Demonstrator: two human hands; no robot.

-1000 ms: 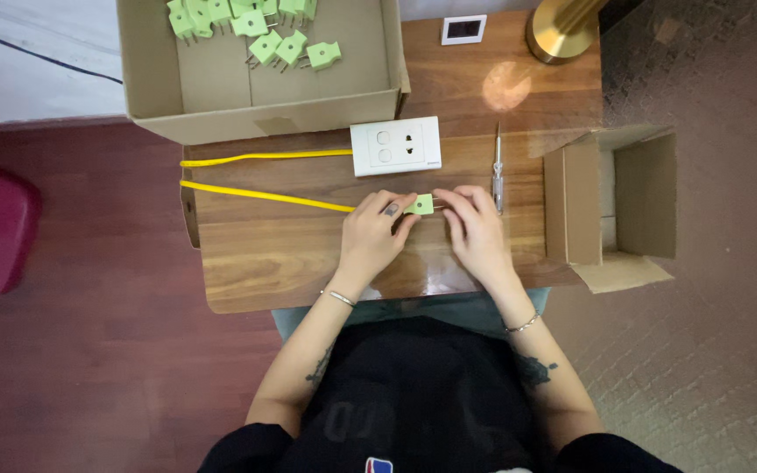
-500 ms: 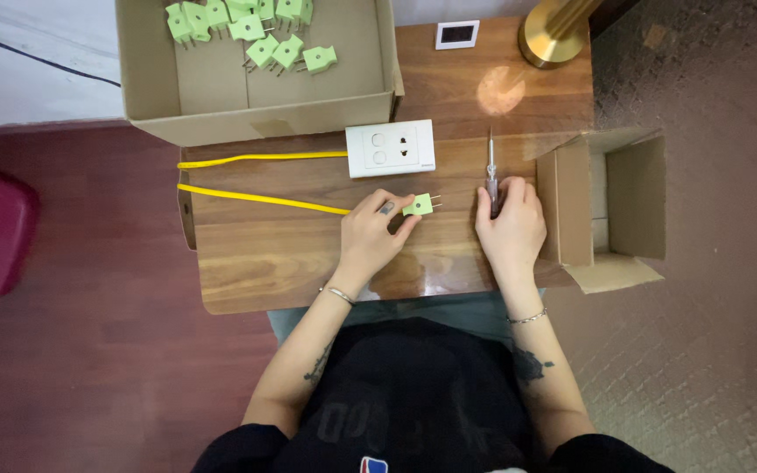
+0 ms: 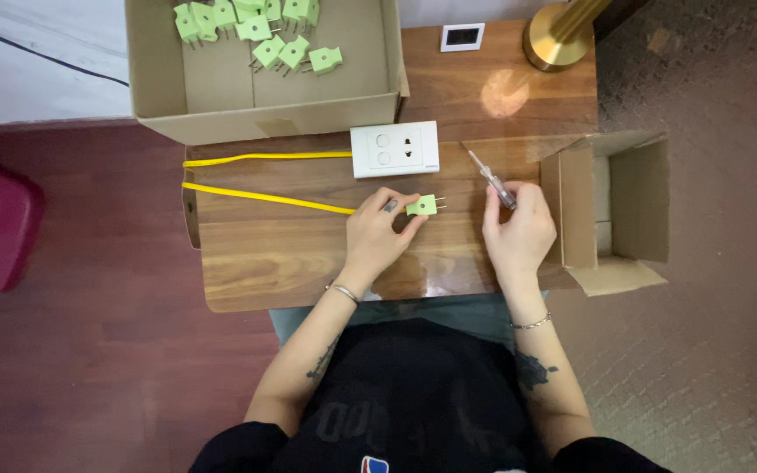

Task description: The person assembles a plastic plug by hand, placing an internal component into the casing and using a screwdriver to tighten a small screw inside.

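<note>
Since half-second-ago frame, right hand (image 3: 519,232) lifted screwdriver (image 3: 492,178), fingers wrapped on handle. Left hand (image 3: 378,235) pinches green plug (image 3: 422,206) at frame centre, yellow cable (image 3: 265,198) attached. My worry: loose pinch, tip skids off plug.

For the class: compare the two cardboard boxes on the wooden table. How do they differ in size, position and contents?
The large box sits at the table's far left edge; the small box sits at its right end. The large box is much wider and shallower-looking than the small box. The large box holds a heap of green plugs; the small box shows nothing inside that can be made out. The large box stands mouth up; the small box's flaps splay sideways. Both are plain brown cardboard, open.
</note>
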